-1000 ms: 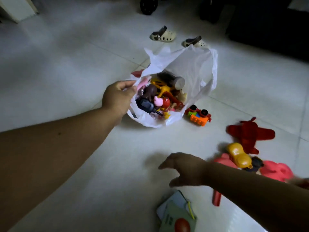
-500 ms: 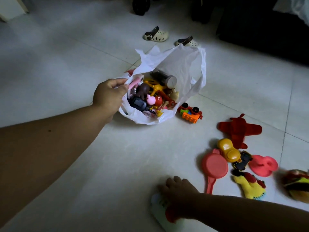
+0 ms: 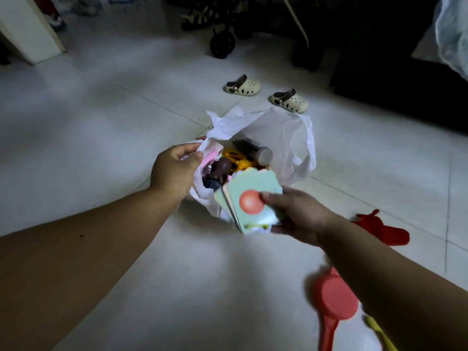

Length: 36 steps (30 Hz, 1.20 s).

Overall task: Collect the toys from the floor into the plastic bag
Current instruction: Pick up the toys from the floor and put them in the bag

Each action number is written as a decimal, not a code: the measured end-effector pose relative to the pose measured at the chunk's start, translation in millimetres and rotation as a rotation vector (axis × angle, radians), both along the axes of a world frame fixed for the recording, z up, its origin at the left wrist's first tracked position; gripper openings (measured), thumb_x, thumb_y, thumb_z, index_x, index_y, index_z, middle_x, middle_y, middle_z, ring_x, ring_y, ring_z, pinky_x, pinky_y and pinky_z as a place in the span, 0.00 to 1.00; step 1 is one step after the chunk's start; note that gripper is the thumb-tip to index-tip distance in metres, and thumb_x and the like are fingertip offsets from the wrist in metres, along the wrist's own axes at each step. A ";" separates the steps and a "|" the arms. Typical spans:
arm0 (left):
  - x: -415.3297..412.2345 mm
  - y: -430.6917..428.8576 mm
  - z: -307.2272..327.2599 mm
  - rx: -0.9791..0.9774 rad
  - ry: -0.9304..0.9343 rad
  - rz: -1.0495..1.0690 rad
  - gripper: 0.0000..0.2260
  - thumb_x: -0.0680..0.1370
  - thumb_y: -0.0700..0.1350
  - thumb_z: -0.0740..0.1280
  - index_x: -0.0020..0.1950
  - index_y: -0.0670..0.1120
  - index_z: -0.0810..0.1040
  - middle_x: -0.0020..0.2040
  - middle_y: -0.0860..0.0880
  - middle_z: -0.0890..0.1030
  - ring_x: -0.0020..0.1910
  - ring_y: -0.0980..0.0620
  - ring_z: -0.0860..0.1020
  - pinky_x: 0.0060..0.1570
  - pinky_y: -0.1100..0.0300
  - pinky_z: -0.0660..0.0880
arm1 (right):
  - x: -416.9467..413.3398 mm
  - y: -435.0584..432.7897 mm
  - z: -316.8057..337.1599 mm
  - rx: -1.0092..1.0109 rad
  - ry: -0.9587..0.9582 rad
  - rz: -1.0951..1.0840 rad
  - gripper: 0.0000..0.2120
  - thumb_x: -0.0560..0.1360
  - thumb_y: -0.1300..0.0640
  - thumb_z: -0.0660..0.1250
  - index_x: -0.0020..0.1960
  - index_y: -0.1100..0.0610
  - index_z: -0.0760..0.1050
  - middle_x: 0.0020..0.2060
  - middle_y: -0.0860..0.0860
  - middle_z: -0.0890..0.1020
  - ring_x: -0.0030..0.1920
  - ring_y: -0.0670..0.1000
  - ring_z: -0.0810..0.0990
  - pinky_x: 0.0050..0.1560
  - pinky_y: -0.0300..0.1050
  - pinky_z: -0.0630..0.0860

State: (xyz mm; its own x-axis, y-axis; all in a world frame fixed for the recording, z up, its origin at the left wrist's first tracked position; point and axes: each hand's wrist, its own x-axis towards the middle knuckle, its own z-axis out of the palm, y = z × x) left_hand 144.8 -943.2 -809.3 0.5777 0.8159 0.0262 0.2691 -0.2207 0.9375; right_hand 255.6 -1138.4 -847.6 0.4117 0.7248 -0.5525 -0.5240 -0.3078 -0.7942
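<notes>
Dim room with a pale tiled floor (image 3: 101,148), pretty shadowy all round. White plastic bag (image 3: 281,133) sits on the floor in the middle of the view, mouth open toward the camera. Left hand (image 3: 174,171) is pinched shut on the bag's near-left rim, holding it open. Inside you can make out a yellow toy (image 3: 236,159), a dark cylinder with a grey end (image 3: 255,152), something pink (image 3: 210,158) right by the left thumb and a dark brown figure (image 3: 220,171), all jumbled together.

Right hand (image 3: 298,214) is clamped on a stack of pale green picture cards (image 3: 253,201), thumb on top next to a red ball printed on the top card. The stack hangs right over the near edge of the bag's mouth, tilted, hiding part of the opening. Can't tell if the cards are touching the bag.

Toys on the floor: a red plane (image 3: 385,229) off to the right, partly behind the right forearm, and a red toy pan (image 3: 331,302) near the bottom, close under the same arm, a bit blurry. Bit of yellow (image 3: 377,330) just beside the pan, too cut off to tell what it is.

Further back, two beige clogs (image 3: 243,85) sit apart on the floor beyond the bag, and behind those a stroller wheel (image 3: 221,46) and dark furniture.
</notes>
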 end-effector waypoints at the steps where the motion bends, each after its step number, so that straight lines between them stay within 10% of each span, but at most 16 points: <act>1: 0.1 1.2 1.0 -0.004 0.002 0.001 0.08 0.76 0.43 0.66 0.49 0.56 0.79 0.47 0.56 0.82 0.46 0.58 0.79 0.42 0.73 0.72 | 3.9 14.4 3.0 0.004 0.051 -0.136 0.10 0.76 0.57 0.66 0.58 0.53 0.75 0.45 0.52 0.83 0.39 0.51 0.81 0.35 0.42 0.79; 6: -4.3 8.2 3.3 0.007 0.033 0.016 0.08 0.76 0.43 0.65 0.51 0.54 0.80 0.46 0.57 0.81 0.46 0.58 0.78 0.41 0.74 0.72 | 17.3 84.9 4.0 0.118 0.247 -0.624 0.05 0.78 0.66 0.59 0.52 0.60 0.70 0.41 0.58 0.77 0.38 0.55 0.78 0.35 0.49 0.79; 10: -6.5 15.2 5.7 -0.010 0.034 0.027 0.09 0.76 0.44 0.66 0.54 0.51 0.82 0.48 0.54 0.82 0.48 0.54 0.79 0.48 0.64 0.73 | 31.5 100.9 -20.9 0.103 0.000 -0.548 0.04 0.78 0.61 0.62 0.44 0.56 0.71 0.36 0.55 0.75 0.31 0.49 0.74 0.28 0.39 0.73; 16: -3.9 14.8 3.3 0.003 0.034 0.005 0.08 0.76 0.43 0.66 0.48 0.56 0.80 0.43 0.60 0.80 0.42 0.59 0.78 0.41 0.71 0.73 | 23.6 53.6 -40.9 0.015 -0.598 -0.259 0.20 0.70 0.54 0.66 0.61 0.53 0.77 0.51 0.48 0.84 0.51 0.50 0.81 0.56 0.48 0.76; 22: -2.8 5.2 -1.9 -0.006 0.035 -0.039 0.08 0.76 0.43 0.66 0.48 0.56 0.80 0.45 0.60 0.81 0.45 0.59 0.78 0.47 0.66 0.73 | -2.0 -38.5 -89.9 -0.133 -1.700 0.428 0.11 0.69 0.53 0.64 0.47 0.51 0.83 0.42 0.49 0.85 0.41 0.52 0.84 0.38 0.42 0.80; 29: -4.6 5.2 -2.7 -0.012 0.051 -0.032 0.07 0.77 0.43 0.66 0.48 0.56 0.78 0.43 0.58 0.79 0.41 0.60 0.77 0.45 0.66 0.72 | 49.8 -36.3 -106.6 -0.866 -1.240 0.377 0.48 0.70 0.46 0.71 0.77 0.48 0.42 0.78 0.53 0.44 0.76 0.59 0.50 0.68 0.59 0.63; 36: -3.6 12.8 1.4 -0.012 0.044 -0.035 0.10 0.77 0.43 0.66 0.43 0.60 0.77 0.43 0.59 0.79 0.41 0.61 0.77 0.45 0.65 0.73 | 64.5 -21.6 -121.8 -0.858 -1.150 0.194 0.20 0.76 0.45 0.62 0.62 0.53 0.64 0.54 0.56 0.76 0.50 0.58 0.77 0.49 0.51 0.75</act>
State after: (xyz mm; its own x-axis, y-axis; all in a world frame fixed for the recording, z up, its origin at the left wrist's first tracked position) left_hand 141.2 -930.4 -807.9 0.6059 0.7955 -0.0093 0.3027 -0.2197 0.9274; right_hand 320.1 -1160.0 -969.4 0.8542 0.4417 -0.2745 0.3699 -0.8871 -0.2762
